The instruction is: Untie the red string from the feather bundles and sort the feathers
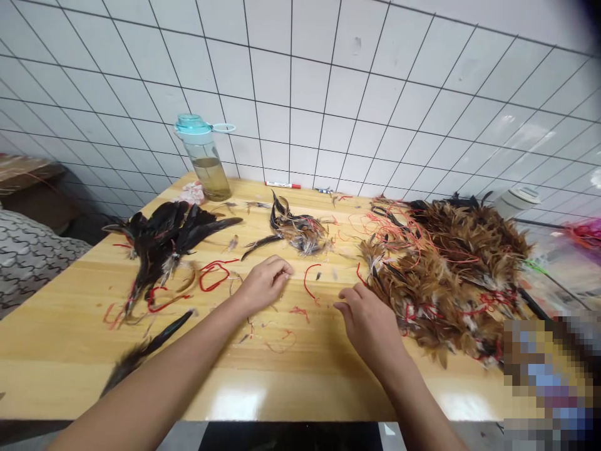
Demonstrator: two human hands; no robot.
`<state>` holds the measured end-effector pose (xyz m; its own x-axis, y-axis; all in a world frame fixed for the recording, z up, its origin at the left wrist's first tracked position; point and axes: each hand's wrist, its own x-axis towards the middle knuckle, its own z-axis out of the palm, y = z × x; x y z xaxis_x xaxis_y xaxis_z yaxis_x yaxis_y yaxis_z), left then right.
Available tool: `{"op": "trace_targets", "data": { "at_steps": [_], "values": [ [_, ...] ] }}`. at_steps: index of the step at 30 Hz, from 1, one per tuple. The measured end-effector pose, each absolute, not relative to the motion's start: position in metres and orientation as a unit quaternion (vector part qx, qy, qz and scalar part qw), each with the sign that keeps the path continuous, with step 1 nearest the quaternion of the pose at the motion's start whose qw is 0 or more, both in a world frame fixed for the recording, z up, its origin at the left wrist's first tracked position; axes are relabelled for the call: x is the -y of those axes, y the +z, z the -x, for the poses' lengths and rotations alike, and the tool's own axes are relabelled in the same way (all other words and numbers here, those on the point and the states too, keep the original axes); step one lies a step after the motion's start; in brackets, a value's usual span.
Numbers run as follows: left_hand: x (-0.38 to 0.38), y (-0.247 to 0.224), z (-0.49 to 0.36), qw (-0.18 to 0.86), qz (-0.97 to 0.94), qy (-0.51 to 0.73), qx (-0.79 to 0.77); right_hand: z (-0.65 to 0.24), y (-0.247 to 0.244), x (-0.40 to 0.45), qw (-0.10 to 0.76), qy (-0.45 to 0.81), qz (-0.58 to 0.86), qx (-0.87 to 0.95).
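Observation:
My left hand [268, 283] is over the middle of the table with its fingers curled together; whatever they might hold is hidden. To its right, my right hand [369, 319] has loosely bent fingers, with a small gap between thumb and forefinger and nothing visible there. A short curved red string [307, 283] lies on the wood between the hands. Beside my right hand is a large heap of brown feathers [432, 275], bound in places with red string. A looped red string [214, 277] is left of my left hand. Beyond both hands sits a small pile of mixed feathers [303, 232].
Black feather bunches [164, 238] lie on the left, with a single long dark feather [150, 347] nearer me. A water bottle [206, 163] with a blue lid stands at the back. A red-and-white marker [282, 185] lies by the tiled wall [314, 94]. Thin red thread [417, 235] tangles over the heap.

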<state>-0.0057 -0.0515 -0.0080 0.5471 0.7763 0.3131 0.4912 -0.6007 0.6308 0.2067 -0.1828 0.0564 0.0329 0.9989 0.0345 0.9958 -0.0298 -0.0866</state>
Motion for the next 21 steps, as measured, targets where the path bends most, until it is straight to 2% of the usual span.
{"op": "trace_targets", "data": {
  "at_steps": [6,12,21],
  "values": [
    [0.052,-0.007,0.005,0.247,-0.845,0.292,-0.374,-0.184,0.033,0.164,-0.009,0.015,0.620,0.784],
    [0.052,-0.006,0.005,0.248,-0.842,0.298,-0.375,-0.182,0.015,0.145,-0.021,0.008,0.538,0.843],
    [0.052,-0.009,0.006,0.259,-0.842,0.281,-0.381,-0.196,-0.010,0.139,0.023,0.003,0.575,0.818]
  ]
}}
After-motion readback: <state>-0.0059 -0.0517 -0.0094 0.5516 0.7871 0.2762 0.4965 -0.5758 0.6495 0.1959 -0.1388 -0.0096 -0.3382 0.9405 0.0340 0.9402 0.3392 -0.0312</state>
